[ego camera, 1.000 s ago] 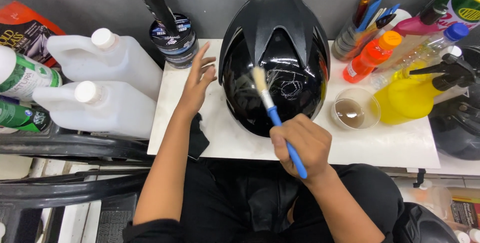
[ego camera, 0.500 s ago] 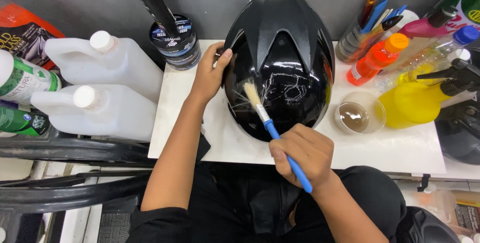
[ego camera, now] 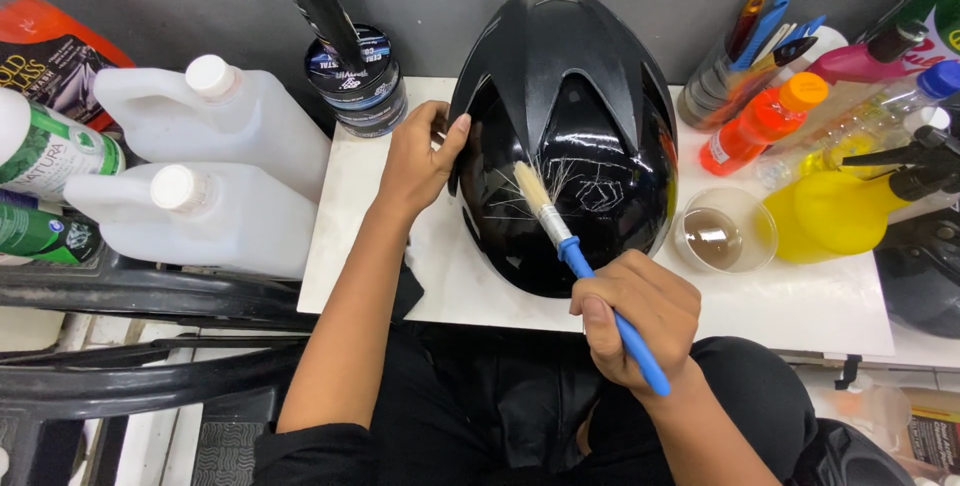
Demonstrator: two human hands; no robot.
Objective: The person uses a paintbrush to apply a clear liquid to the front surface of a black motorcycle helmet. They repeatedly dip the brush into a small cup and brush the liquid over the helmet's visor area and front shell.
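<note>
A glossy black helmet lies on a small white table, its shiny visor facing me with pale scratch-like lines on it. My left hand rests against the helmet's left side, fingers on its edge. My right hand grips a blue-handled paintbrush; the pale bristles touch the visor near its middle.
Two white plastic jugs stand at left, stacked round tins behind them. At right are an orange bottle, a yellow spray bottle, a small cup of brown liquid and a holder of tools. Black chair rails lie lower left.
My left hand has moved from open beside the helmet onto its left edge. The brush has slid slightly right and up across the visor.
</note>
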